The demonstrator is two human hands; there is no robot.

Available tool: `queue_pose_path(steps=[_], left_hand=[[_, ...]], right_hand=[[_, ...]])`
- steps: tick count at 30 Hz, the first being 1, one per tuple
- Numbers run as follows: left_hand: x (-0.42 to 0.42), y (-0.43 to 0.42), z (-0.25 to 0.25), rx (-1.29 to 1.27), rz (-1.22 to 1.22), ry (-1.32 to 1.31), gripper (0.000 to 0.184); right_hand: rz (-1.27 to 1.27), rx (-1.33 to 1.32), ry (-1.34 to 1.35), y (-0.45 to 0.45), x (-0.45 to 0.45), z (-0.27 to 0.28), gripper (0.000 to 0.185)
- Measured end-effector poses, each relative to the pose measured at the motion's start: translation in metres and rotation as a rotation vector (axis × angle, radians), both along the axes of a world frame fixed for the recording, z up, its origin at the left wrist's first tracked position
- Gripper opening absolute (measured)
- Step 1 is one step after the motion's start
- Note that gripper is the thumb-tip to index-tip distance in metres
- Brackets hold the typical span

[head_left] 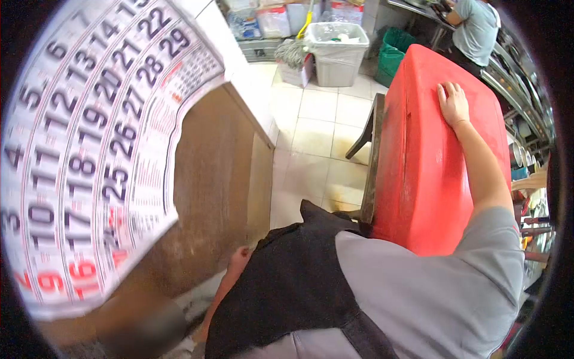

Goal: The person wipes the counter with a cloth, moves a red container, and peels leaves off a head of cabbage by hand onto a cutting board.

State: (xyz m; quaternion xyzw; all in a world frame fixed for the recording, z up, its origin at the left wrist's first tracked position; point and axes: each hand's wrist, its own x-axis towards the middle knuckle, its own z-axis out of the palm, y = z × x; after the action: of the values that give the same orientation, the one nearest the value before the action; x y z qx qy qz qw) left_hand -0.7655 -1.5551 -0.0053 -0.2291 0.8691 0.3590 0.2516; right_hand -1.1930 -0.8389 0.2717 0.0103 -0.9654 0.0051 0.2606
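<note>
My right hand lies flat on the top of a large red plastic box that looks like a cooler, its fingers stretched out and nothing held in it. The box has a seam along its side and rests on a dark wooden stand. Toward the lower left, part of my left arm shows beside my black apron. The left hand is mostly hidden at the apron's edge, so its fingers cannot be made out.
A large wall calendar hangs close on the left above a brown wooden panel. Ahead on the tiled floor stand a white bin, a mop head and a green bin. Another person works at the upper right.
</note>
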Motion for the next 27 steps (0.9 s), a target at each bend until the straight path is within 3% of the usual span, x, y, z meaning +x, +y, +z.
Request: queue_pose_path(steps=[4,8,14,16,18,20,25,27], left_hand=[[-0.169,0.036,0.065,-0.018,-0.153,0.121,0.043],[-0.297,0.054,0.077,0.053,-0.286,0.080,0.047],[-0.472,0.030,-0.011,0.237,-0.441,-0.030,0.046],[-0.534,0.091,0.072,-0.036,-0.637,0.008,0.043],[-0.585,0.122,0.087,-0.119,-0.686,0.077,0.042],[-0.631,0.139,0.078,-0.149,-0.717,0.162,0.044],[-0.722,0.154,0.025,-0.094,-0.938,-0.033,0.042],[-0.767,0.141,-0.034,0.000,-0.918,-0.138,0.039]], right_hand=[[-0.134,-0.004,-0.048,0.012,-0.046,-0.004,0.043],[-0.134,-0.067,-0.052,0.016,-0.081,-0.004,0.050],[-0.110,-0.194,-0.029,0.014,-0.086,0.006,0.045],[-0.129,-0.201,-0.030,0.012,-0.086,0.003,0.042],[-0.152,-0.179,-0.015,0.008,-0.087,0.009,0.039],[-0.183,-0.201,-0.004,0.003,-0.082,0.012,0.036],[-0.352,-0.394,0.036,0.012,-0.088,0.017,0.032],[-0.542,-0.205,0.073,0.053,-0.089,0.005,0.031]])
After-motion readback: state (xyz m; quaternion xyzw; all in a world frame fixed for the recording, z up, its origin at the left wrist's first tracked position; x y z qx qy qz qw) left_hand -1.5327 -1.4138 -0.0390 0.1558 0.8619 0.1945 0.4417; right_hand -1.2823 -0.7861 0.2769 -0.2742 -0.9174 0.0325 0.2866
